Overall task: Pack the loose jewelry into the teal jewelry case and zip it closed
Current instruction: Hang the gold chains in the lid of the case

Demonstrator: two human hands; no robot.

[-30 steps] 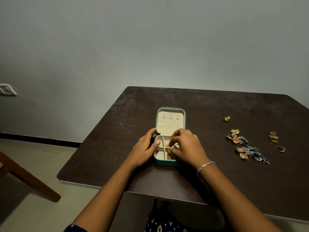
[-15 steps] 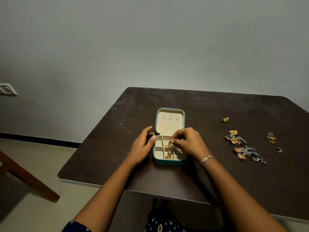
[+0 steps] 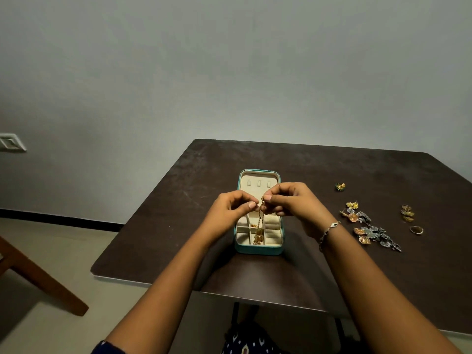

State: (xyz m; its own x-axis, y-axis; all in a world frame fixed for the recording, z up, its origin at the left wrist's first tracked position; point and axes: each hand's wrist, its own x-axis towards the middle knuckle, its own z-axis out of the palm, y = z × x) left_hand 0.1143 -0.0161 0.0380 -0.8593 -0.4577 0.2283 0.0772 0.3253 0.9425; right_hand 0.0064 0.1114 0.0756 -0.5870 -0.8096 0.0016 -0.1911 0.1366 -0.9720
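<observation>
I see the left hand [image 3: 231,209] and right hand [image 3: 293,203] pinching the gold chain [image 3: 260,226] by its top; I judge it light, limp, easily tangled.

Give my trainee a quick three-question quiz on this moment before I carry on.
1. True or false: the teal jewelry case is zipped shut.
2. What do the left hand and right hand pinch between them over the case? A) gold chain B) coin C) key
3. Fill in: the loose earrings lie on the table to the case's ____.
Key: 1 false; 2 A; 3 right.
</observation>
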